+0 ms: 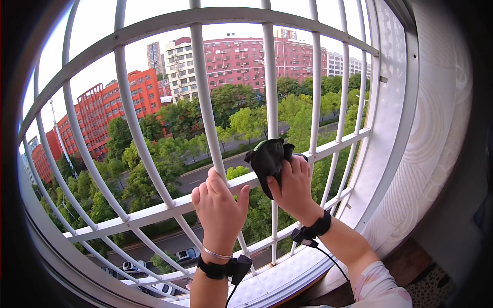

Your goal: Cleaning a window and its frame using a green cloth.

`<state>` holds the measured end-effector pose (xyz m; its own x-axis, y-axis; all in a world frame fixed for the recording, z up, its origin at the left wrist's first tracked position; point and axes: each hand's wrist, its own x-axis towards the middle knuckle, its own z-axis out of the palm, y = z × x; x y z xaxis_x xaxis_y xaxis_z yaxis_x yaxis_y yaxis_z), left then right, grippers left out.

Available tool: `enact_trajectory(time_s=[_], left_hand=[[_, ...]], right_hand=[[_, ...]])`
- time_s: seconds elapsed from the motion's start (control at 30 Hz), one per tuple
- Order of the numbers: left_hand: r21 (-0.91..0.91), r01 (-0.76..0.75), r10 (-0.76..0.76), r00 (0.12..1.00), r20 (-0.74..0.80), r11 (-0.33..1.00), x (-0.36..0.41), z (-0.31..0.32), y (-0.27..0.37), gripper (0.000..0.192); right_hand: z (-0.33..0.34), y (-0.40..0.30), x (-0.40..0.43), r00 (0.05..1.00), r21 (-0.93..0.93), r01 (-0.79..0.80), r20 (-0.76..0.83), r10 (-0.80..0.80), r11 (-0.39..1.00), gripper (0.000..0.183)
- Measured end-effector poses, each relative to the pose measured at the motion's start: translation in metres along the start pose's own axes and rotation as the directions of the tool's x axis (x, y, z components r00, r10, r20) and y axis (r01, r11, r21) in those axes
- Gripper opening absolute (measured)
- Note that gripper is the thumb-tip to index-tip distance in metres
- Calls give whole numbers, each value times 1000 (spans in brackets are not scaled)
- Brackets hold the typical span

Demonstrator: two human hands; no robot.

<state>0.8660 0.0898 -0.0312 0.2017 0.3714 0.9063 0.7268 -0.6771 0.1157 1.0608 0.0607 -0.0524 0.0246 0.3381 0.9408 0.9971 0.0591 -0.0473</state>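
Note:
A black cloth (270,158) with a small light-green patch is bunched in my right hand (294,184). It lies over the middle horizontal rail (150,216) of a white metal window guard, where a vertical bar (270,81) meets that rail. To the left, my left hand (221,206) is wrapped over the same rail beside another vertical bar (206,96), its thumb spread to the side. Both wrists wear black straps with small cabled devices, and a silver bangle (217,253) circles the left one. The cloth hides the joint behind it.
Below the guard runs a white dimpled sill (281,279) with a metal window track. A patterned pale curtain (420,154) hangs at the right, next to the white window frame (393,127). Outside, far below, are trees (173,146), a road (192,179) and parked cars (134,266).

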Motion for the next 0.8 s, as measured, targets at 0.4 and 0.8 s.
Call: enact_trajectory(time_s=[0.4,0.8], left_hand=[[22,28,-29,998,54,999,-2,-5,2,74],[77,143,-126,973,-191,987,-3,25,30,78]], right_hand=[[12,108,-48,993,-43,100,-52,-102,994,60],[-5,104,62,994,342,-93,-14,104,935,65]])
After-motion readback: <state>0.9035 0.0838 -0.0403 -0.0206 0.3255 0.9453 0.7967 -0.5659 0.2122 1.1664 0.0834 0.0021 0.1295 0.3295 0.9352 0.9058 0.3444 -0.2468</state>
